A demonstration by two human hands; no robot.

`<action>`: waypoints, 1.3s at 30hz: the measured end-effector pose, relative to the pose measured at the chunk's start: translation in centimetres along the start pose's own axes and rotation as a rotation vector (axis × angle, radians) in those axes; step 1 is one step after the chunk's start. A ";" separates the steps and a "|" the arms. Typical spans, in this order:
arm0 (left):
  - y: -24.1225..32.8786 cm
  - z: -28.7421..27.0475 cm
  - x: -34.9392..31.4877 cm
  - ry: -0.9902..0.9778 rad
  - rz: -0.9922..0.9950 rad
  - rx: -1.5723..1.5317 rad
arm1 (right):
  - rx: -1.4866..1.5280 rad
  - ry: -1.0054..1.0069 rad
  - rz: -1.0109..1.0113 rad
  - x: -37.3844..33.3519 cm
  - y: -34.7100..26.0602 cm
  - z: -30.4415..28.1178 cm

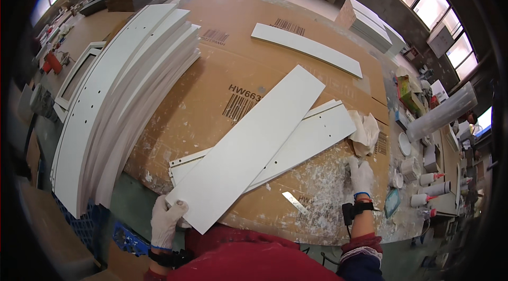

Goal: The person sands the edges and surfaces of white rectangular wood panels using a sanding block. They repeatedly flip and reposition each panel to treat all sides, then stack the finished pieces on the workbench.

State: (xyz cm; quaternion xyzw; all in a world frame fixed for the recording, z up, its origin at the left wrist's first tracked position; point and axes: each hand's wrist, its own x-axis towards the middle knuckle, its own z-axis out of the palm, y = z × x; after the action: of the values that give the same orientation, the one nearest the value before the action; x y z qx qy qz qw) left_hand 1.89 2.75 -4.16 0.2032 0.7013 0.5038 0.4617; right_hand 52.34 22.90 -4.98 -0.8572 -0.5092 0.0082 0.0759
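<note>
My left hand (168,216), in a white glove, is closed on the near left corner of a long plain white board (254,146). This board lies slantwise across a second white board (323,132), which has small dark holes and a groove along its far edge. To the right, my gloved right hand (362,176) is over the table with its fingers apart and pointing away from me. Just beyond its fingertips is a crumpled off-white cloth (365,133), by the right end of the lower board. A small flat metal blade (295,203) lies nearer me.
Cardboard (206,69) with dried white spatter covers the table. A stack of white boards (100,101) fills the left side. One narrow white board (307,49) lies at the far side. Bottles (423,198), a clear plastic roll (443,112) and tubs line the right.
</note>
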 end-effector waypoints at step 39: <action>-1.0 -2.0 1.5 -0.044 -0.241 -0.153 | 0.454 0.058 -0.787 18.7 -16.3 -0.7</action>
State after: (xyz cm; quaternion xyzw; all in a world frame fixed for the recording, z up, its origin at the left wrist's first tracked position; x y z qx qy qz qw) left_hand -0.41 2.43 -5.64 0.0928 0.6696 0.4923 0.5483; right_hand 47.22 46.83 -0.86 -0.5601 -0.7792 0.0662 0.2734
